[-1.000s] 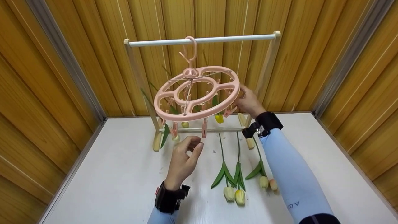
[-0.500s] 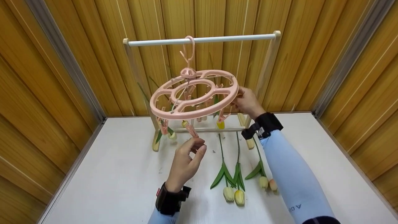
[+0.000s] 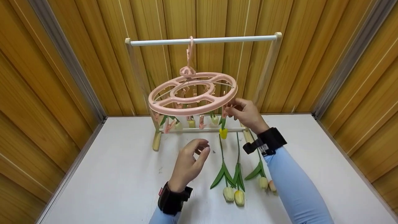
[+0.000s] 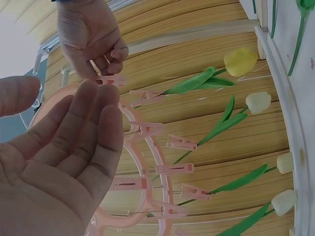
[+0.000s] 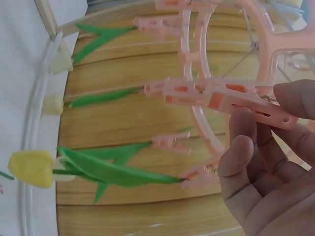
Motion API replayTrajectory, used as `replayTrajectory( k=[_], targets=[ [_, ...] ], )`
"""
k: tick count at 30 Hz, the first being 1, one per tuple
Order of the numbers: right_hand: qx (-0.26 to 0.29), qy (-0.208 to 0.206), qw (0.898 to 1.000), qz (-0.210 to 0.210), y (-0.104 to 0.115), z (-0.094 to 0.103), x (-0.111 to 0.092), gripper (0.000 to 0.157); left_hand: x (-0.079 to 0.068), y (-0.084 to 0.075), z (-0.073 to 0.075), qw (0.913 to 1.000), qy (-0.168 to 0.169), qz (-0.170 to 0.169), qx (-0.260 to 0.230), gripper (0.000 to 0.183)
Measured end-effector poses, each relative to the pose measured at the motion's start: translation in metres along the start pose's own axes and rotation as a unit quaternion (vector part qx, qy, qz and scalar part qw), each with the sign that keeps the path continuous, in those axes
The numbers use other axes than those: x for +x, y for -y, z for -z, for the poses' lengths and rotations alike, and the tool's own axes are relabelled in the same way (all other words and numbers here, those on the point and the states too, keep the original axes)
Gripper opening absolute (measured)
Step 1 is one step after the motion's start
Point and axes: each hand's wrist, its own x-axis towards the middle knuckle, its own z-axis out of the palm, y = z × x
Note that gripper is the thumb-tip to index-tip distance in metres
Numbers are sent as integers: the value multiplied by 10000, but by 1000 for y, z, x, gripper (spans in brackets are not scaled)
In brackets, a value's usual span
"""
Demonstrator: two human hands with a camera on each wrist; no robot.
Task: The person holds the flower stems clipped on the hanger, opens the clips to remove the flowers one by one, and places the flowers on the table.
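A pink round clip hanger point(image 3: 186, 111) hangs by its hook from the white rail point(image 3: 236, 39). My right hand point(image 3: 247, 115) is at its right rim. In the right wrist view, the thumb and fingers pinch a pink clothespin point(image 5: 251, 105). Beside that hand, a yellow tulip point(image 3: 223, 133) hangs head down from another clothespin point(image 5: 202, 174). Paler tulips point(image 4: 258, 102) dangle from clips farther round. My left hand point(image 3: 189, 165) is in front of and below the hanger, fingers loosely bent, holding nothing.
Several tulips lie on the white table point(image 3: 124, 186), among them a pale one point(image 3: 228, 194) and a yellow-white one point(image 3: 239, 198). Wooden feet point(image 3: 156, 141) support the rack, and a lower bar point(image 3: 202, 130) crosses behind the tulips. Wood-look panels point(image 3: 211, 18) enclose the back and sides.
The hanger has turned on its hook, bringing the yellow tulip round to the front right. My right hand has shifted down from the rim and now pinches a clothespin. The left hand has barely moved.
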Motion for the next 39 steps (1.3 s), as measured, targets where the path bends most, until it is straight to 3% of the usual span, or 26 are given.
replayTrajectory(
  k=[8, 14, 17, 20, 24, 26, 30, 35, 39],
  targets=[
    [63, 580, 9950, 816, 20, -24, -17, 16, 2, 4, -1, 9996, -265, -40, 44, 21],
    [-317, 1036, 9894, 966, 30, -33, -27, 23, 3, 8, -1, 9982, -523, 18, -296, 28],
    [-242, 880, 9905, 1026, 26, -30, -28, 22, 4, 10, -1, 9966, -622, 54, -530, 31],
    [-53, 310, 9945, 995, 18, -23, -28, 19, 5, 11, -2, 9954, -734, 61, -617, 37],
    [116, -544, 9965, 617, 7, -15, -25, 16, 6, 11, -3, 9949, -806, 93, -590, 41],
    [140, -758, 9963, 375, 2, -14, -23, 15, 7, 11, -3, 9952, -795, 153, -558, 41],
    [210, -567, 9981, 107, -4, -17, -20, 18, 6, 13, -5, 9964, -662, 303, -440, 42],
    [368, 7, 9990, 239, -4, -23, -18, 21, 6, 19, -9, 9980, -414, 453, -176, 48],
    [354, 221, 9987, 294, 0, -27, -17, 22, 6, 21, -10, 9987, -327, 402, 13, 52]
  ],
)
